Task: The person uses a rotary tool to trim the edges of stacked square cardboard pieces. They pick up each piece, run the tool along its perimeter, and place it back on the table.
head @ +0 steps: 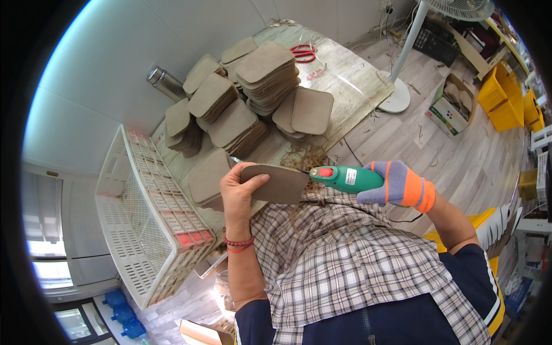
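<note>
My bare left hand (241,189) grips a brown-grey rounded-corner pad (278,184) by its left end, thumb on top. My right hand (394,183), in a grey and orange work glove, is closed around a green corded handheld power tool (351,178) with a red button. The tool's dark narrow tip is at the pad's upper right edge; whether it touches cannot be told. Thin brown trimmings (308,159) lie just beyond the tool, some on the checked apron (345,258). A stack of similar pads (211,177) is beside my left hand.
More stacked pads (267,64), red-handled scissors (305,53) and a steel flask (166,83) are on or by the table (366,82). A white plastic crate (161,241) is at the left. A fan stand (394,97), a box of scraps (452,105) and yellow bins (500,97) stand at the right.
</note>
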Tool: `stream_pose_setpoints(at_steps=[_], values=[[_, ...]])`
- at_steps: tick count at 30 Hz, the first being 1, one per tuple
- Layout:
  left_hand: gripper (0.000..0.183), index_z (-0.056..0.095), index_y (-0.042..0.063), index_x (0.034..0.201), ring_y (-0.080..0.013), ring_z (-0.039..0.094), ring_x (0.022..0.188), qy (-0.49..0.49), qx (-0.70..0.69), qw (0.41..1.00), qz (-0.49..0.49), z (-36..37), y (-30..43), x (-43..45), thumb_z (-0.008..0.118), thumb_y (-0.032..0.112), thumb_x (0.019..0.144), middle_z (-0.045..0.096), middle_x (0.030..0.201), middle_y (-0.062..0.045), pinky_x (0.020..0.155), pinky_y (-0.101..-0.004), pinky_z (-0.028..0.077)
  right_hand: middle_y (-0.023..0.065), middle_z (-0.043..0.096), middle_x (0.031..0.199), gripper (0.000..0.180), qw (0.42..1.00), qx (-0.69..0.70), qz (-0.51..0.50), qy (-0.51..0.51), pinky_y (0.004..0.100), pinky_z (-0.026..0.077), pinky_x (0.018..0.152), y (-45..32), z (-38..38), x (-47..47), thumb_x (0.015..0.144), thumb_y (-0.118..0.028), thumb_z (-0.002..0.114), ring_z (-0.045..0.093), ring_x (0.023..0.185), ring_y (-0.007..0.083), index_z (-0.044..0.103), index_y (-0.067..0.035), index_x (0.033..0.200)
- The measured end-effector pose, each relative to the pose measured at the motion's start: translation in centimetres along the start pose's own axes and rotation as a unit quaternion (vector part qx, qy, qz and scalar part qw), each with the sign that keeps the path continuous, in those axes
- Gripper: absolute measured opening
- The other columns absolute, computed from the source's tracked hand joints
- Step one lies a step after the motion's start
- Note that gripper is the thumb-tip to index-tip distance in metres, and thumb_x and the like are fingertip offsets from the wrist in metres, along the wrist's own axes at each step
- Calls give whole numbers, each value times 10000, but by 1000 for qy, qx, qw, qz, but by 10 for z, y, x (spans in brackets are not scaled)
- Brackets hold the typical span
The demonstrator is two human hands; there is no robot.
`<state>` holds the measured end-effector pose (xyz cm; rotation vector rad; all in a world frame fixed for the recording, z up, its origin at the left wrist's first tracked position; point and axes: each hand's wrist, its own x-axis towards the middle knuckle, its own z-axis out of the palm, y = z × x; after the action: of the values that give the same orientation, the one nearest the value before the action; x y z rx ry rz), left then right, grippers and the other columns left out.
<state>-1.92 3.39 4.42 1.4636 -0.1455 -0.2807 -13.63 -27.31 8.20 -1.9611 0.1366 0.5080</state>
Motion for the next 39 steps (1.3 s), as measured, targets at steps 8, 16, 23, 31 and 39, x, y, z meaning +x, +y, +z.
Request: stream_pose_setpoints(at_steps=[8,16,23,31,39], values=[[163,651,-11,902,-100,630,725,-50,9,998,-39,15,-4,-4,707,-60,756,676,814,-35,665,-228,513,45,638,686,528,999,-39,-20,12,242,479,548,-2,6,1,726,-449,804,588,577,87,643,-28,1001],[202,653,6,903,-87,624,706,-121,41,987,-99,26,0,-6,728,-61,728,676,797,-25,665,-223,503,71,655,721,547,998,-54,-40,-4,272,503,618,-14,10,12,722,-459,801,626,651,126,639,-23,1010],[279,644,11,1036,-103,599,860,-22,57,998,-5,-2,24,-8,672,-35,762,649,934,-30,776,-246,488,74,660,747,565,997,11,-73,37,274,508,617,-3,17,20,726,-419,811,621,657,119,632,0,1061],[430,533,15,1225,-211,566,1038,274,162,940,123,-135,-6,27,651,-23,813,590,1145,-102,920,-360,463,23,622,747,409,992,113,11,53,220,462,509,14,15,10,784,-206,780,558,594,73,606,12,1084],[288,631,63,1013,-288,521,968,240,537,740,325,42,5,45,747,146,762,575,997,-95,865,-399,397,20,601,687,418,961,243,41,124,214,439,468,48,14,6,792,-256,775,543,536,70,593,13,1056]])
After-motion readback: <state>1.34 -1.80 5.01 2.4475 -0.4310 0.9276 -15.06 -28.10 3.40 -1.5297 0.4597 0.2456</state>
